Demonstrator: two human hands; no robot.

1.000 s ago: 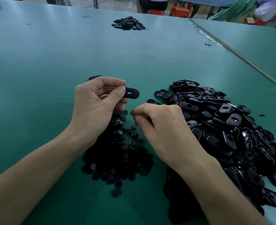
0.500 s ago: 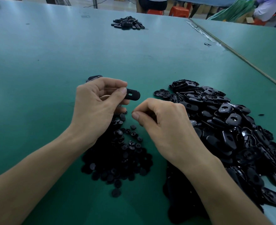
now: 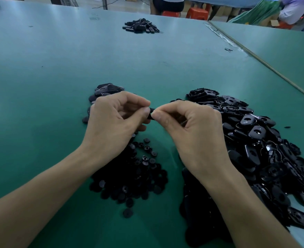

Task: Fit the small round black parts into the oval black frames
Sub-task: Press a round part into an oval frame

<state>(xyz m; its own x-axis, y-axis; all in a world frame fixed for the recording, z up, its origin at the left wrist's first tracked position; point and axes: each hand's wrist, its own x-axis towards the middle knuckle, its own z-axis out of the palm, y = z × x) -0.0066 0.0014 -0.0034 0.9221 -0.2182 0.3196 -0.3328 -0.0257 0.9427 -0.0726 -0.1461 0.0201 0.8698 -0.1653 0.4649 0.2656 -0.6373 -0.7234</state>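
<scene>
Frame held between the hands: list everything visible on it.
Only a short black sliver of the frame shows. It looks like dark plastic and lies roughly level in the air above the table. The left hand pinches its left end between thumb and fingers. The right hand pinches its right end with thumb and forefinger. Its hole, and whether anything is seated in it, are hidden.

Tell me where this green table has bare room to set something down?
Widest: the table left of the left hand and round parts pile, and the stretch from the right hand to the far pile. Crowded: the frame heap on the right, leaving a narrow strip beside the round parts.
</scene>
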